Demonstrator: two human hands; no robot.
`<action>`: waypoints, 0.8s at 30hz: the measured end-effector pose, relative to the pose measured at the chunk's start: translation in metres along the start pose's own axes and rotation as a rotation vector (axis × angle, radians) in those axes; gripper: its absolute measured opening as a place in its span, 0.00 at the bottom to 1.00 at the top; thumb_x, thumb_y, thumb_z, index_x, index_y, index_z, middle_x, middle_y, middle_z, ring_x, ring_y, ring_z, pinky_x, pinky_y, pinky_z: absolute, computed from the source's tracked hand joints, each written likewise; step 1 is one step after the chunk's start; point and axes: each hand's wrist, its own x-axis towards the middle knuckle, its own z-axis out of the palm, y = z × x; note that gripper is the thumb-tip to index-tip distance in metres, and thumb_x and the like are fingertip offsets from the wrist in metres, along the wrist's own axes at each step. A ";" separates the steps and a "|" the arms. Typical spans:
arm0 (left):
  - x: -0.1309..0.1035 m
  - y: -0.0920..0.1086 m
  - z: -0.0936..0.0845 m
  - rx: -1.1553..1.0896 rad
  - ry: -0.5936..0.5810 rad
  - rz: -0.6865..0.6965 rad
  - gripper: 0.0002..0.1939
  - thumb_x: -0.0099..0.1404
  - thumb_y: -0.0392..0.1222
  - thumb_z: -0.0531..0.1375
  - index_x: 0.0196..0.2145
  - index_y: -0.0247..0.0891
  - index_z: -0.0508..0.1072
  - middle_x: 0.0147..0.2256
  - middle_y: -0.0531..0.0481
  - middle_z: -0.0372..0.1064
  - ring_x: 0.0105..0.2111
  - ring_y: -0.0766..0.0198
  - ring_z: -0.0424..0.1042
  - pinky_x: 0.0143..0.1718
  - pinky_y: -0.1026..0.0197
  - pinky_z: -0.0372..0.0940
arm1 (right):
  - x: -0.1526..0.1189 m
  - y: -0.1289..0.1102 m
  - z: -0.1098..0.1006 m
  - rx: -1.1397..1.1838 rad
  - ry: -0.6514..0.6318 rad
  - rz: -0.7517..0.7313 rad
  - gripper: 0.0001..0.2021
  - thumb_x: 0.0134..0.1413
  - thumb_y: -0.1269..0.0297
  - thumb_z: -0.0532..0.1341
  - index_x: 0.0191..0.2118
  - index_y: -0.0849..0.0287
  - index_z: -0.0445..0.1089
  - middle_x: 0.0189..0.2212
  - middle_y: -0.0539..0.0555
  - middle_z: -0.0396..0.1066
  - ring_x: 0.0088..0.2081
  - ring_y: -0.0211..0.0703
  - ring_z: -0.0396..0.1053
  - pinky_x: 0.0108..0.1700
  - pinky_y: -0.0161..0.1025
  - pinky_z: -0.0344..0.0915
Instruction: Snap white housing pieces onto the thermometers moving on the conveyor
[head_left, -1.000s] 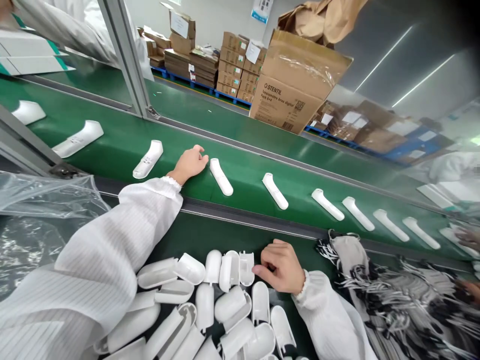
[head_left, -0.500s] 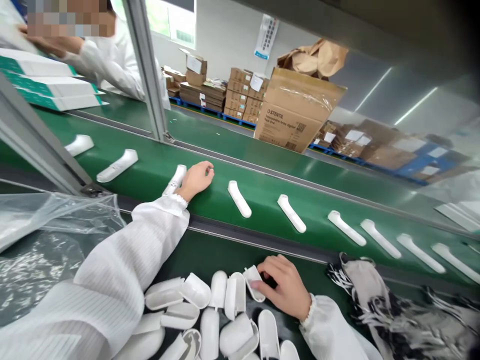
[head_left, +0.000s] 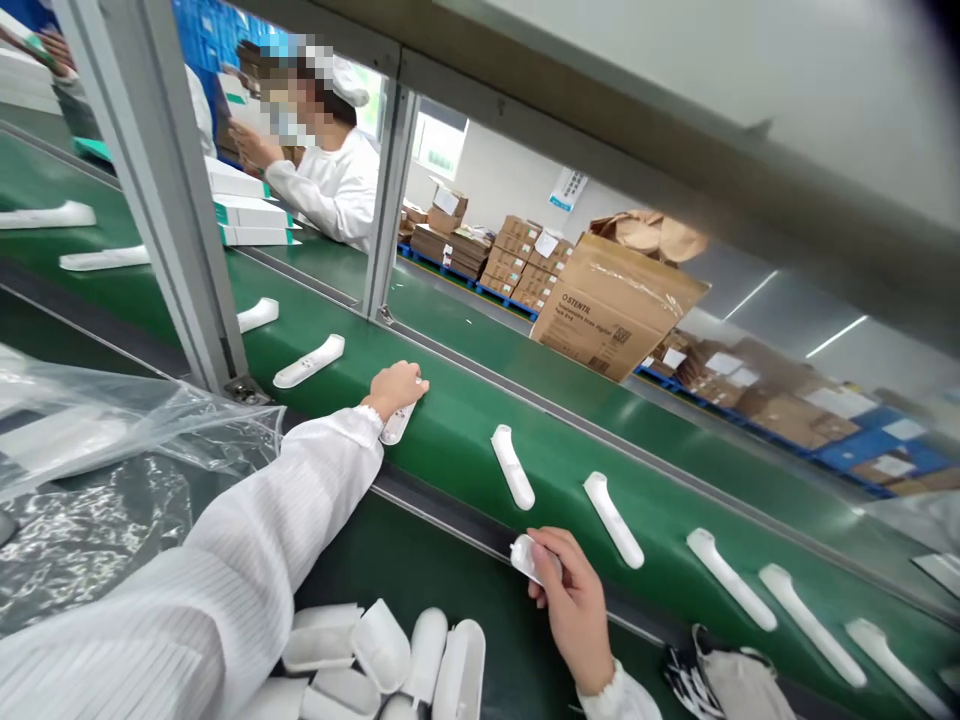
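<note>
My left hand (head_left: 396, 390) is closed on the bent head of a white handheld device (head_left: 398, 425) on the green belt. Its lower end, with small dark marks, shows below my fingers. Above the near edge of the belt, my right hand (head_left: 574, 600) pinches a small rounded white plastic cover (head_left: 526, 558) between thumb and fingers. Similar white covers (head_left: 381, 645) lie in a pile on the dark near surface, below both hands. The nearest other device (head_left: 513, 468) lies on the belt between my hands.
More white devices (head_left: 613, 520) lie spaced along the belt. Metal posts (head_left: 154, 190) rise at the left, near a clear plastic bag (head_left: 135, 470). A grey fabric bundle (head_left: 731, 680) sits lower right. Beyond the belt stand a carton (head_left: 585, 310) and a person in white (head_left: 337, 190).
My right hand has lifted a white cover from the pile toward the belt. My left hand has come down onto the device behind it. The view has swung left.
</note>
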 end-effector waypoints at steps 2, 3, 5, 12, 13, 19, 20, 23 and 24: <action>0.001 0.000 0.002 -0.028 0.019 -0.014 0.20 0.62 0.54 0.55 0.46 0.42 0.76 0.50 0.40 0.71 0.46 0.48 0.73 0.46 0.53 0.66 | 0.024 -0.001 0.015 0.018 -0.004 -0.037 0.14 0.62 0.56 0.59 0.45 0.56 0.76 0.46 0.60 0.71 0.20 0.34 0.65 0.18 0.34 0.64; 0.001 -0.001 0.002 -0.042 0.025 -0.021 0.20 0.62 0.55 0.55 0.45 0.43 0.76 0.50 0.40 0.71 0.45 0.48 0.73 0.45 0.54 0.66 | 0.036 -0.001 0.024 0.007 -0.006 -0.075 0.13 0.61 0.56 0.60 0.45 0.56 0.76 0.45 0.60 0.72 0.21 0.34 0.66 0.19 0.34 0.66; 0.000 -0.005 0.002 -0.075 0.032 -0.035 0.20 0.63 0.56 0.54 0.43 0.43 0.77 0.48 0.41 0.72 0.43 0.49 0.74 0.43 0.55 0.66 | 0.060 -0.003 0.042 -0.035 -0.027 -0.140 0.13 0.60 0.57 0.61 0.44 0.56 0.77 0.43 0.58 0.75 0.24 0.37 0.68 0.23 0.35 0.69; -0.004 -0.011 0.006 -0.097 0.045 0.036 0.19 0.64 0.57 0.53 0.36 0.42 0.76 0.41 0.43 0.75 0.41 0.53 0.74 0.42 0.58 0.65 | 0.111 0.002 0.093 -0.123 -0.081 -0.231 0.15 0.63 0.64 0.54 0.46 0.57 0.77 0.41 0.56 0.76 0.26 0.37 0.71 0.27 0.35 0.72; -0.004 -0.010 0.007 -0.091 0.038 0.052 0.18 0.64 0.57 0.54 0.36 0.41 0.76 0.41 0.43 0.74 0.41 0.53 0.74 0.42 0.58 0.65 | 0.115 0.003 0.097 -0.148 -0.074 -0.259 0.15 0.63 0.65 0.54 0.47 0.56 0.76 0.43 0.57 0.75 0.30 0.39 0.73 0.31 0.36 0.74; -0.004 0.002 0.020 -0.069 0.013 0.106 0.18 0.65 0.54 0.53 0.40 0.39 0.74 0.44 0.40 0.73 0.43 0.50 0.74 0.45 0.54 0.66 | 0.128 0.007 0.107 -0.368 0.038 -0.362 0.18 0.61 0.71 0.52 0.47 0.57 0.78 0.46 0.59 0.75 0.48 0.47 0.73 0.51 0.44 0.71; -0.005 0.004 0.021 -0.067 0.012 0.114 0.18 0.65 0.54 0.53 0.40 0.39 0.74 0.45 0.39 0.72 0.43 0.50 0.74 0.45 0.54 0.66 | 0.130 0.008 0.107 -0.399 0.060 -0.350 0.18 0.61 0.71 0.51 0.47 0.58 0.77 0.46 0.60 0.75 0.47 0.47 0.74 0.51 0.45 0.70; -0.010 0.012 0.022 -0.059 -0.001 0.136 0.19 0.66 0.54 0.53 0.42 0.38 0.74 0.45 0.39 0.71 0.43 0.49 0.74 0.46 0.53 0.66 | 0.138 0.012 0.107 -0.456 0.139 -0.289 0.19 0.62 0.70 0.51 0.49 0.60 0.77 0.42 0.61 0.77 0.43 0.49 0.75 0.49 0.46 0.71; -0.012 0.014 0.023 -0.056 -0.007 0.145 0.19 0.66 0.54 0.53 0.42 0.38 0.74 0.45 0.39 0.71 0.43 0.48 0.74 0.45 0.52 0.66 | 0.140 0.013 0.107 -0.459 0.159 -0.277 0.19 0.63 0.70 0.50 0.49 0.61 0.76 0.41 0.61 0.77 0.42 0.49 0.75 0.48 0.46 0.71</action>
